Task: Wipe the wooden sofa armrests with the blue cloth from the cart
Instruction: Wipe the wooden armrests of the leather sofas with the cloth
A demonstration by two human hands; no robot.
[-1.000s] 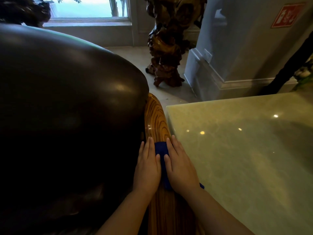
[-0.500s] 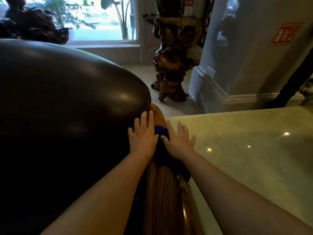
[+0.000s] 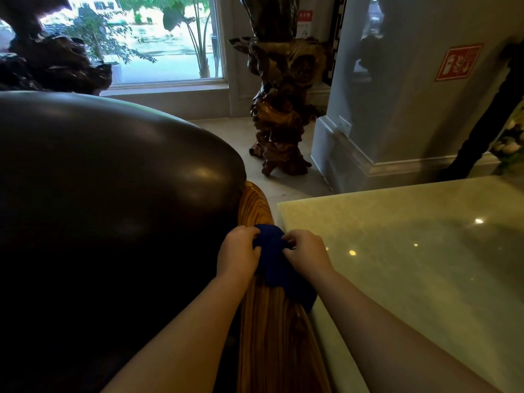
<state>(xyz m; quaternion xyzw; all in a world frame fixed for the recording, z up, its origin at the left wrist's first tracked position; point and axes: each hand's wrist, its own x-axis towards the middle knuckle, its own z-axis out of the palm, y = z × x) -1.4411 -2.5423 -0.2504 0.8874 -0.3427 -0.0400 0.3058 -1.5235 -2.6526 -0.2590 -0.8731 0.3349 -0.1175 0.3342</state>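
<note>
The striped wooden armrest runs away from me between the dark leather sofa cushion and a pale stone table. The blue cloth lies bunched on top of the armrest, its near end hanging over the right side. My left hand pinches the cloth's left edge with curled fingers. My right hand grips its right edge the same way. Both forearms reach in from the bottom of the view.
The pale green stone table sits directly right of the armrest. Beyond the armrest's far end stand a carved root-wood stand, a white column base and a window. Tiled floor lies between them.
Both hands slid forward along the armrest with the cloth, flat on it. Now their fingers have curled and bunched the cloth up between them.
</note>
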